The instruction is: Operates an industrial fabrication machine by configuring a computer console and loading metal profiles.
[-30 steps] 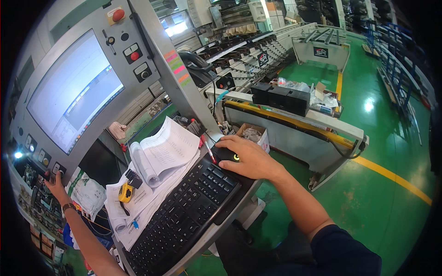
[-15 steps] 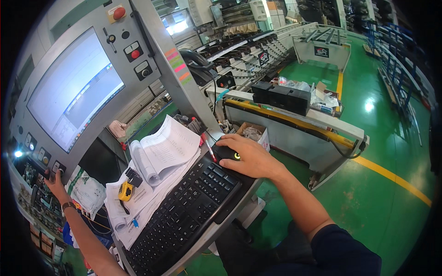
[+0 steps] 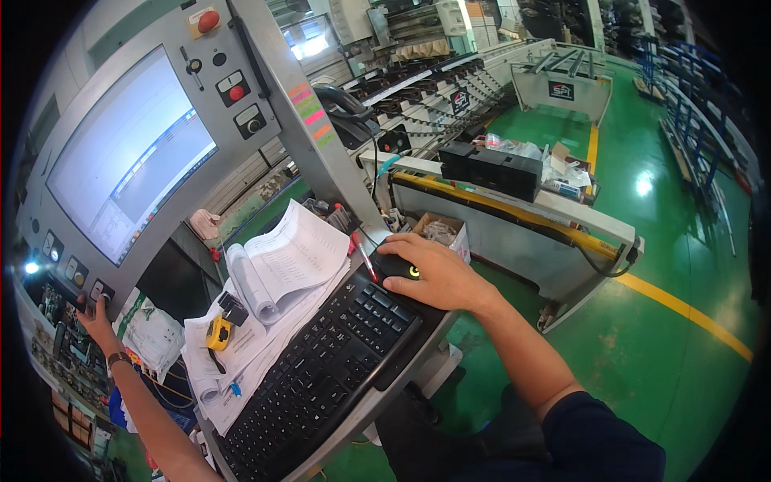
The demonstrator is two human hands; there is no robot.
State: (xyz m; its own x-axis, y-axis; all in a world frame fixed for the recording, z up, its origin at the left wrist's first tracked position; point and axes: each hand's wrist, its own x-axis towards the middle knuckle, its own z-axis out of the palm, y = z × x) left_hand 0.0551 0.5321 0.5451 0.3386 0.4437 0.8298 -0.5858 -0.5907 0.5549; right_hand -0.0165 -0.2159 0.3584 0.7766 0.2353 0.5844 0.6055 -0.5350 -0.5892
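My right hand [image 3: 440,275] is curved over a black computer mouse [image 3: 395,266] at the right end of a black keyboard [image 3: 321,377]. At the far left, my left hand [image 3: 98,328] reaches up to the lower corner of a grey control panel [image 3: 173,233]. Its thumb and a finger close around a small dark knob [image 3: 103,291] there. A red pen [image 3: 366,261] lies between mouse and papers. Behind the keyboard, printed sheets [image 3: 309,249], partly rolled, carry a yellow tape measure [image 3: 218,332]. The panel's screen [image 3: 132,153] is lit with a pale window.
A red emergency button [image 3: 208,21] sits atop the panel. Right of the desk stands a grey machine beam [image 3: 514,241] with a yellow strip, bearing a black box [image 3: 491,170]. An open carton [image 3: 443,233] stands below. Blue racks [image 3: 699,120] line the far right.
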